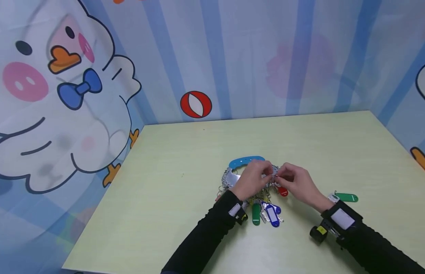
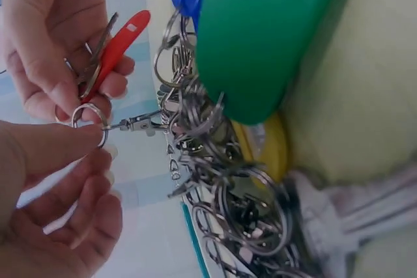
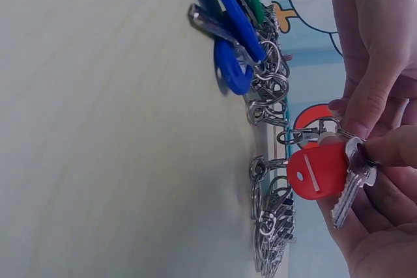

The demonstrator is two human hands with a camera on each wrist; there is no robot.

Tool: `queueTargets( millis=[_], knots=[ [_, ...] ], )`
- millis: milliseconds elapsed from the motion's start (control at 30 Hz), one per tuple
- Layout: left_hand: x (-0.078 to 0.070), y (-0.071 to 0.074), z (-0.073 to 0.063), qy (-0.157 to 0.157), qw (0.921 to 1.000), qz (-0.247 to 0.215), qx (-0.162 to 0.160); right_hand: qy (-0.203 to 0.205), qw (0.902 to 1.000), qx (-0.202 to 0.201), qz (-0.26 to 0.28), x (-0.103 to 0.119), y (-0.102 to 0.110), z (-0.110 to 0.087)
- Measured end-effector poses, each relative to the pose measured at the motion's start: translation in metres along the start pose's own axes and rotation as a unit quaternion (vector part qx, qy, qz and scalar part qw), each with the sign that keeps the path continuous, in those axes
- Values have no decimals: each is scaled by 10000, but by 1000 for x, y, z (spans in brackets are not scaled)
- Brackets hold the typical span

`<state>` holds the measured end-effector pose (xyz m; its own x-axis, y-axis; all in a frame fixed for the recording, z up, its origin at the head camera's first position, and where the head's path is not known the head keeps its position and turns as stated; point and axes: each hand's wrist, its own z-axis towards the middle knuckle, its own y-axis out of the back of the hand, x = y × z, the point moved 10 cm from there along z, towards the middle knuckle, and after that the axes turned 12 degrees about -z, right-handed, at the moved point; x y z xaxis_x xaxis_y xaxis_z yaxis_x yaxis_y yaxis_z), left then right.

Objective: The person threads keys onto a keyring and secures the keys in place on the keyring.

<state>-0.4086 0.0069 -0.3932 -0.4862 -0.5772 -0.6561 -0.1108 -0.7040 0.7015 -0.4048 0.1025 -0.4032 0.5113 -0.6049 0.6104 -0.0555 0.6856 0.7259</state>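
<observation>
My left hand (image 1: 255,179) pinches a metal split ring (image 2: 88,105), which is joined to a small swivel clasp (image 2: 140,124). My right hand (image 1: 299,184) meets it at the ring and pinches a silver key (image 3: 355,180) with a red key tag (image 3: 319,170). Whether key and tag are threaded on the ring, I cannot tell. Below both hands is a key holder with a blue handle (image 1: 246,161), a silvery plate (image 1: 233,177) and many clasps and rings. A green tag (image 1: 256,214), blue tags (image 1: 272,216) and a yellow tag (image 2: 277,144) hang among them.
On the pale yellow table (image 1: 164,201), another green key tag (image 1: 347,197) lies right of the holder, partly beside my right wrist. A printed cloth backdrop (image 1: 239,61) stands along the table's back and sides.
</observation>
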Motion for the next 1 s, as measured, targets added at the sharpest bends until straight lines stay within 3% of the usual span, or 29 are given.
queueTargets(
  millis=[133,333,433,533,667,767,867,1000],
  knots=[
    [-5,0,0,-124,9997,215,-34,-75,9999,73,95,1,1,1],
    [-2,4,1,157,9987,-470,-153,31,9998,79,166,6,3,0],
    [0,4,0,267,9978,-592,-166,22,9998,86,160,7,4,0],
    [-4,2,0,58,9997,-233,-85,-5,9998,112,141,7,5,0],
    [-14,1,-2,-449,9985,322,-53,-40,9997,156,191,7,5,1],
    [-17,2,-2,-595,9976,345,-87,-70,9996,182,214,7,5,0],
    [-14,2,-1,-569,9980,249,-93,-47,9996,184,211,9,4,0],
    [-7,3,1,-267,9994,-208,-88,8,9996,189,211,10,4,0]
  ],
)
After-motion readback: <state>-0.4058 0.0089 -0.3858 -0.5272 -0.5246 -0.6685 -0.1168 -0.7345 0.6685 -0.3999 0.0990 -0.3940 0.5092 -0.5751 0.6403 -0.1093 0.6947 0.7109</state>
